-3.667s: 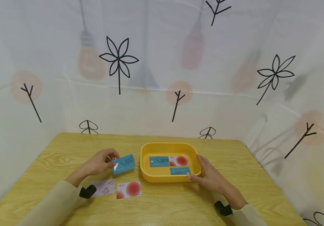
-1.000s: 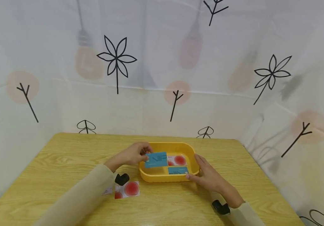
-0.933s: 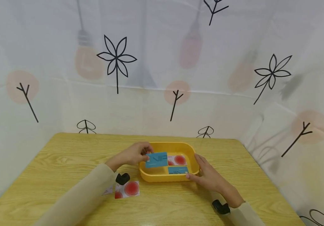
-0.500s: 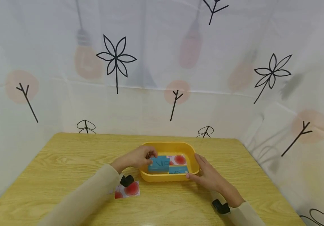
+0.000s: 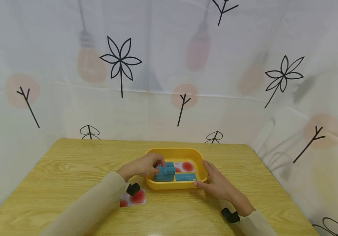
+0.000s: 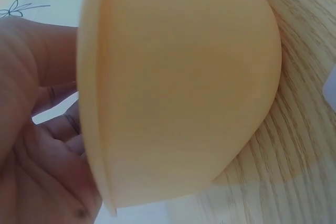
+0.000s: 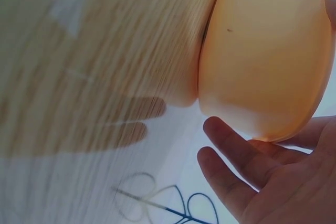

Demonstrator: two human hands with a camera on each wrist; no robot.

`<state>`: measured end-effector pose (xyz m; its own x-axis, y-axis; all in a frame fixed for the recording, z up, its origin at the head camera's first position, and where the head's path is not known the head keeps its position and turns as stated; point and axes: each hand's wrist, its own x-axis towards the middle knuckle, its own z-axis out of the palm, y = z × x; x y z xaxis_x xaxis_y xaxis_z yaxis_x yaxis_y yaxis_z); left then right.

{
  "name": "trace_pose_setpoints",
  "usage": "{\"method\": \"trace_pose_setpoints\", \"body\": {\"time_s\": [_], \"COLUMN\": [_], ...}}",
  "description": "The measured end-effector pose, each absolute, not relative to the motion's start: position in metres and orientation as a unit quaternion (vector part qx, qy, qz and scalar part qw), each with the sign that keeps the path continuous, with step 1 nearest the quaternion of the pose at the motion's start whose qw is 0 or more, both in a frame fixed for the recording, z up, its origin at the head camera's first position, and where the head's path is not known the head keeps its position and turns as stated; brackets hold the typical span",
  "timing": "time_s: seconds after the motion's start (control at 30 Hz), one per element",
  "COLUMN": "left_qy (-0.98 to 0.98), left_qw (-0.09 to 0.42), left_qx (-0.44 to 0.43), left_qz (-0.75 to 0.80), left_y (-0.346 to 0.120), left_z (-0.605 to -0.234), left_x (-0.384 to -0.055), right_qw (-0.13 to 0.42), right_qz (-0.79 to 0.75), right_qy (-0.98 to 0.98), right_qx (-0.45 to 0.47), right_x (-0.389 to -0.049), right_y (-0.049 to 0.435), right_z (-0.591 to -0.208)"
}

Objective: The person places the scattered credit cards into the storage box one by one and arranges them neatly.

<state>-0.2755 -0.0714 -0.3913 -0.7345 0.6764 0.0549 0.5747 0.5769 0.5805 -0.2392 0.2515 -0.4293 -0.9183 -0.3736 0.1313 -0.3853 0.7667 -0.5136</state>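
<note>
My left hand [image 5: 145,165] pinches a blue VIP card [image 5: 166,176] by its left end, low inside the yellow tray [image 5: 174,186]. That card is tilted and overlaps another blue card [image 5: 169,164] lying behind it. To the right in the tray are a white card with a red circle [image 5: 187,167] and a blue card [image 5: 185,177] at the front. My right hand [image 5: 220,185] rests at the tray's right end, thumb on the front rim. Its fingers look straight in the right wrist view. The tray's wall [image 6: 184,87] hides the held card from the left wrist view.
On the wooden table [image 5: 186,213], in front of the tray, lies a second card with a red circle [image 5: 137,197], partly covered by the black wrist camera [image 5: 133,189]. A patterned white cloth [image 5: 157,114] hangs behind the table.
My left hand has carried the blue card from left of the tray into it, then lowered it towards the front. The left sleeve now hides the pale purple card. My right hand stays at the tray.
</note>
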Motion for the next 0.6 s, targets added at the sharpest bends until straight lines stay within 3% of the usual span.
{"method": "trace_pose_setpoints", "body": {"time_s": [0.6], "left_qy": [0.912], "left_qw": [0.062], "left_qx": [0.355], "left_qz": [0.194], "left_y": [-0.0653], "left_z": [-0.3918], "left_x": [-0.2764], "right_qw": [0.001], "right_qz": [0.279], "right_qy": [-0.939], "right_qx": [0.2], "right_x": [-0.2396], "right_y": [0.2519], "right_z": [-0.4287]}}
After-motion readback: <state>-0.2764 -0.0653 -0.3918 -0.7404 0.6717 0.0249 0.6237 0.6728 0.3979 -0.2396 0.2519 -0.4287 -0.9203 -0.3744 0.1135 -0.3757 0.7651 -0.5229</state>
